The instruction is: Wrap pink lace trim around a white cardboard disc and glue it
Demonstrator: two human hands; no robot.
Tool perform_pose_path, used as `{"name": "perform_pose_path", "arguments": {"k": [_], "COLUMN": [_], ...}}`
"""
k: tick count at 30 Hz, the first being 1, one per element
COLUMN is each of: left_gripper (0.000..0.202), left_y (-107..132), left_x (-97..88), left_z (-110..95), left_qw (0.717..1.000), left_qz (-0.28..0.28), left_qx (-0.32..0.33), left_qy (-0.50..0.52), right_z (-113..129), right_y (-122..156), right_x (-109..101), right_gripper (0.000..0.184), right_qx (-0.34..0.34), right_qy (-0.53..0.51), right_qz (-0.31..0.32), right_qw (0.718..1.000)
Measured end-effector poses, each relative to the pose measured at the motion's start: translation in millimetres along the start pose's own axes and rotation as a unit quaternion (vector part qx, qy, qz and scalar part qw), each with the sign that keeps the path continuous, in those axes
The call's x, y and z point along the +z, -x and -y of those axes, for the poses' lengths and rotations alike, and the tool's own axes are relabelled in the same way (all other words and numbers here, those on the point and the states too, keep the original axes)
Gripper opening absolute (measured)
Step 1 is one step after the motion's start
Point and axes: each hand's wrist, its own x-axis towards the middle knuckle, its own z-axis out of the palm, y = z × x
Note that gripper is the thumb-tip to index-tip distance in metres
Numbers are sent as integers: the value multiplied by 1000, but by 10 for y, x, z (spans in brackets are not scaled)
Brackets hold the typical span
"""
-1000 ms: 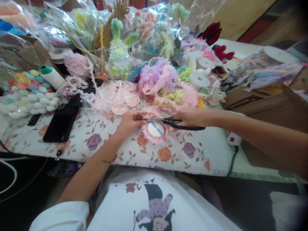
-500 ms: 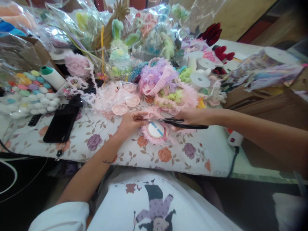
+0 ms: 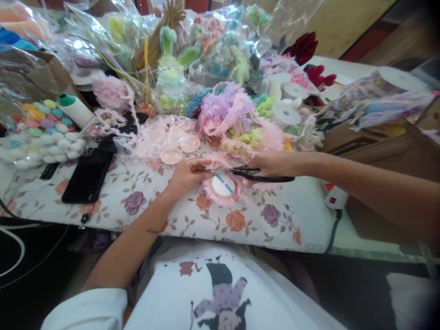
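Note:
My right hand (image 3: 273, 164) is closed around the black handles of a pair of scissors (image 3: 245, 172), whose blades point left. The blade tips reach the fingertips of my left hand (image 3: 187, 176), which pinches the edge of some pink ruffled trim (image 3: 220, 160). Just below the blades lies a round white piece (image 3: 224, 185) with a pink frilled border and blue strips across it. It rests on the flower-patterned cloth (image 3: 187, 220). What exactly sits between my left fingertips is partly hidden.
A black phone (image 3: 85, 176) lies at the left, beside a bag of white balls (image 3: 57, 149). Behind my hands are pink packaged pieces (image 3: 170, 142), purple and pink ruffles (image 3: 225, 110) and ribbon spools (image 3: 286, 113). A cardboard box (image 3: 374, 156) and a white power strip (image 3: 337, 198) stand right.
My right hand and the scissors have shifted slightly left and up. My left hand stays in the same place, and the round piece has not visibly moved.

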Motion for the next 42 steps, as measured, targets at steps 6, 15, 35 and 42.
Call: {"name": "perform_pose_path", "arguments": {"k": [6,15,35,42], "left_gripper": [44,46,47,47], "left_y": [3,-24,-22,-19], "left_x": [0,-19,-9,-14], "left_z": [3,46,36,34], "left_qw": [1000,1000,1000,1000], "left_qz": [0,4,4,6], "left_qx": [0,3,5,8], "left_qy": [-1,4,1,0], "right_z": [2,22,23,20], "right_y": [4,-29,-32,-62], "right_x": [-37,-40,36,43], "right_gripper": [57,54,55,52], "right_qx": [7,4,-7,-11], "right_qy": [-2,10,38,39], "right_qz": [15,0,-62,-71], "right_qw": [1000,1000,997,997]}}
